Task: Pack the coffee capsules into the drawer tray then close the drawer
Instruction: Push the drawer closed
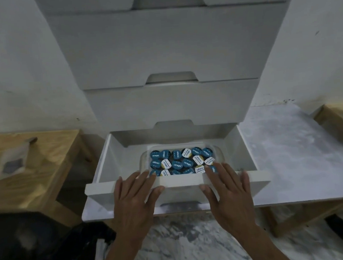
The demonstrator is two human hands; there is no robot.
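The lowest white drawer (104, 165) of a tall white chest stands pulled out. Inside it lies a clear plastic tray (219, 153) filled with several coffee capsules (177, 164), most with blue lids and a few with white ones, set in three rows. My left hand (134, 195) lies flat on the drawer's front panel, fingers straight over its top edge. My right hand (227, 186) lies flat on the same panel to the right, fingertips reaching over the edge close to the nearest capsules.
Shut white drawers (167, 49) rise above the open one. A wooden table (42, 159) with a small packet (14, 161) stands at the left. A white marbled surface (294, 151) lies at the right, with a wooden frame under it. A dark bag (33, 251) lies at the lower left.
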